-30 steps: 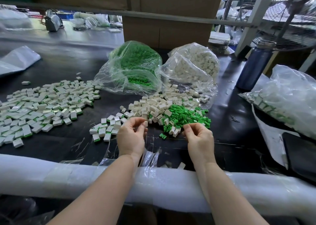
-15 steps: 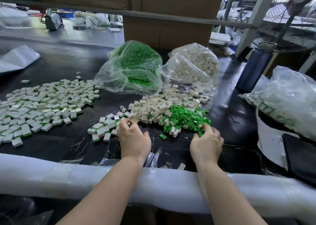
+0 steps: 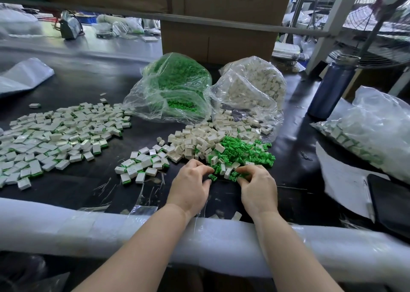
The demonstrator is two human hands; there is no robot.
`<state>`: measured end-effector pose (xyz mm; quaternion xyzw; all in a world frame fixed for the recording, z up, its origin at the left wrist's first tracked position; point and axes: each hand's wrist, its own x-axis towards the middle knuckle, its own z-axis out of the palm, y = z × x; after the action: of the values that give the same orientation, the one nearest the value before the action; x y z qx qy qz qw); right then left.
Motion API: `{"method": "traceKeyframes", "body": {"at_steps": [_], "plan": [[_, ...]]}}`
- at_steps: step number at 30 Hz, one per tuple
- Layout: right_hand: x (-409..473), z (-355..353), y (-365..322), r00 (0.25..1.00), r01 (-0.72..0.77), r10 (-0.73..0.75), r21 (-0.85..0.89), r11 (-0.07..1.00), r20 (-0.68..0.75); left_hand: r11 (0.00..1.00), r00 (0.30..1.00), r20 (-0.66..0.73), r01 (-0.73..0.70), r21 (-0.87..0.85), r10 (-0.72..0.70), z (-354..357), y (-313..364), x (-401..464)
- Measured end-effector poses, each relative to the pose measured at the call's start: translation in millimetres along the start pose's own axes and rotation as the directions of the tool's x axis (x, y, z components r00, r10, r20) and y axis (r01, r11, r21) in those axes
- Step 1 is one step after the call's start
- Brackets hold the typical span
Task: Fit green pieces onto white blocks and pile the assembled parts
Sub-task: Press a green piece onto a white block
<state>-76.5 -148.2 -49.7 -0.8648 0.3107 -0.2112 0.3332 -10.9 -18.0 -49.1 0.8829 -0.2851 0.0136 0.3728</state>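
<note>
A loose heap of green pieces (image 3: pixel 246 153) lies on the black table beside a heap of white blocks (image 3: pixel 197 139). My left hand (image 3: pixel 190 187) sits at the near left edge of the green heap, its index finger and thumb curved towards a green piece; whether it holds anything is hidden. My right hand (image 3: pixel 258 189) is at the near edge too, its curled fingertips pinching green pieces. A small pile of assembled parts (image 3: pixel 142 166) lies left of my hands. A wide spread of assembled parts (image 3: pixel 55 136) covers the far left.
Behind the heaps stand a clear bag of green pieces (image 3: pixel 175 87) and a bag of white blocks (image 3: pixel 255 85). At right are a blue bottle (image 3: pixel 330 87), a bag of assembled parts (image 3: pixel 368 134), paper (image 3: pixel 341 180) and a black device (image 3: pixel 390 199). A foam-wrapped rail (image 3: pixel 99 229) edges the table.
My left hand left the small assembled pile and moved right to the green heap. My right hand slid left along the heap's near edge, so both hands are close together.
</note>
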Motion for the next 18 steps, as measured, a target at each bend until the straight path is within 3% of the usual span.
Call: {"method": "traceKeyframes", "body": {"at_steps": [11,18], "plan": [[-0.8,-0.9,-2.3,0.998,0.029,-0.024,0.080,0.996,-0.060,1.000,1.000,-0.006,0.011,-0.019,-0.011,1.8,0.1,0.1],[-1.9,3.2,-3.9,0.993,0.108,-0.112,-0.130,0.986,-0.028,1.000,1.000,-0.018,0.001,-0.028,-0.001,1.4,0.8,0.2]]}}
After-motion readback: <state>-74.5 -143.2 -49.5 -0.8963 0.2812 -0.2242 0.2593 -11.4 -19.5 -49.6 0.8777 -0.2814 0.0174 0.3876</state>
